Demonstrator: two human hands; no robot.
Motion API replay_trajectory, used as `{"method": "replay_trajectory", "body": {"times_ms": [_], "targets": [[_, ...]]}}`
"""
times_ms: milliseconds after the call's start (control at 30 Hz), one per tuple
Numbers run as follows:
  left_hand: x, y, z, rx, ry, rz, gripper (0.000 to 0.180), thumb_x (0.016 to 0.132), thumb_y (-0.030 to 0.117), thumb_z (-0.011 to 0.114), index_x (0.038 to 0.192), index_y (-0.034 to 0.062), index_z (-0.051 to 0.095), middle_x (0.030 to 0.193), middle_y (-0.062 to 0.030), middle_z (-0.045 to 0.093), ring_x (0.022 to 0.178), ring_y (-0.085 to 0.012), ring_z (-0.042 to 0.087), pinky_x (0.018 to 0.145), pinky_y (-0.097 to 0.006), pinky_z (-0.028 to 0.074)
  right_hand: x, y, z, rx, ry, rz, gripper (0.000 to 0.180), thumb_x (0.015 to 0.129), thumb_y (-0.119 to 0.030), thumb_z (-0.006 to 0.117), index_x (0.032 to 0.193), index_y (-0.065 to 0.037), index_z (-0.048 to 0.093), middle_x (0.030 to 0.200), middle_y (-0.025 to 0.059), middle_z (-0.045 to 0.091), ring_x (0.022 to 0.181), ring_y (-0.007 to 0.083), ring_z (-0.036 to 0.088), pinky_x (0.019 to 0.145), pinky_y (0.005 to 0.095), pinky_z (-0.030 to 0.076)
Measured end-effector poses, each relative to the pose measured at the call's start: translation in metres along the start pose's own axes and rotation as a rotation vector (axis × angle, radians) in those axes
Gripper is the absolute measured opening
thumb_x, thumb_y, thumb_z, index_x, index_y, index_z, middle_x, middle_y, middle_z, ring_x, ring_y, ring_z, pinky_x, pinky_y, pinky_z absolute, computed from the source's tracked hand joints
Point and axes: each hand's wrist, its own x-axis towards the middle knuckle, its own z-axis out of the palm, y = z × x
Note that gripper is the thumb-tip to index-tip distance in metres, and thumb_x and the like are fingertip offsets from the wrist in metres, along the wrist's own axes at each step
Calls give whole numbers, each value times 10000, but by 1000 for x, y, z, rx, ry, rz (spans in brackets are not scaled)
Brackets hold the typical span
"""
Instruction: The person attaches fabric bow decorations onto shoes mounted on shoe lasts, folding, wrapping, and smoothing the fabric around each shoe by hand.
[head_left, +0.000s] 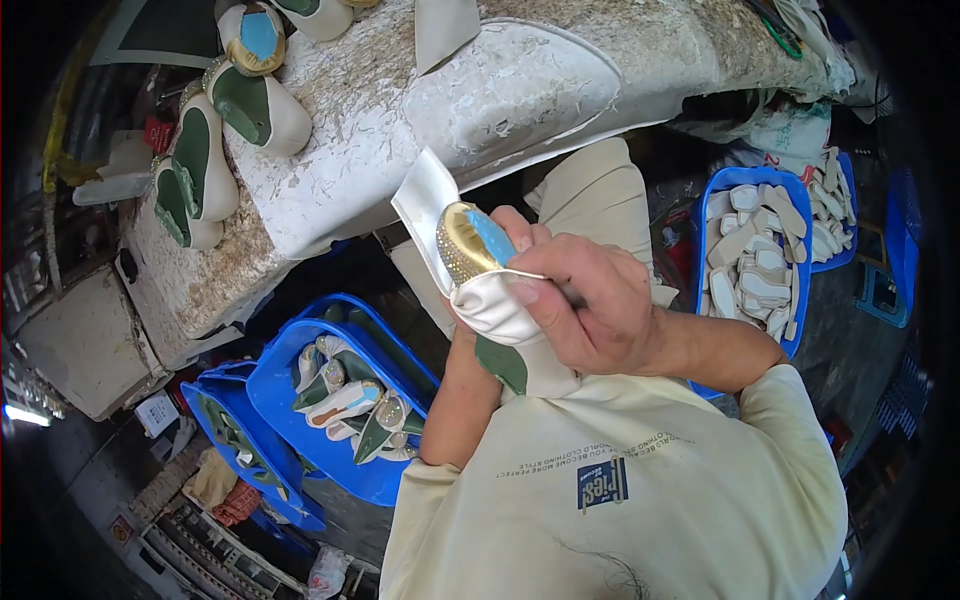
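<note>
Head view | right hand (pixel 585 310) fingers clamp cream fabric on shoe (pixel 478 262) | left hand mostly hidden, grip unclear | finished shoes (pixel 215 150) on bench (pixel 400 120), more wait in blue bin (pixel 300 370)

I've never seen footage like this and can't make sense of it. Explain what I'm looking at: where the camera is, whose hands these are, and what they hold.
The single picture comes from a wide fisheye camera worn on a person's head, looking down, so edges bend. No machine here: just two bare hands. The right hand presses pale material over a shoe form with a glittery gold band and blue patch. The left hand is mostly hidden beneath it. Ahead is a crusted white workbench with finished green-soled pieces. A blue bin below holds more; another blue bin on the right holds pale insoles.
</note>
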Motion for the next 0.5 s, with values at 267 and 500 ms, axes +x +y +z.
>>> {"method": "replay_trajectory", "body": {"times_ms": [267, 500], "targets": [[-2, -2, -13, -196, -24, -13, 582, 732, 499, 728, 985, 27, 498, 953, -136, 553, 939, -283, 573, 856, -416, 499, 7, 10, -2, 459, -150, 717, 312, 858, -143, 713, 669, -14, 501, 560, 13, 520, 535, 19, 453, 449, 205, 361], [-15, 13, -16, -112, 50, 13, 440, 791, 530, 620, 924, 122, 522, 1318, -252, 432, 1264, -393, 392, 1073, -481, 309, -23, 1, 11, 724, -325, 1095, 276, 987, -228, 513, 768, -60, 507, 663, -26, 480, 544, 37, 429, 508, 193, 358]]}}
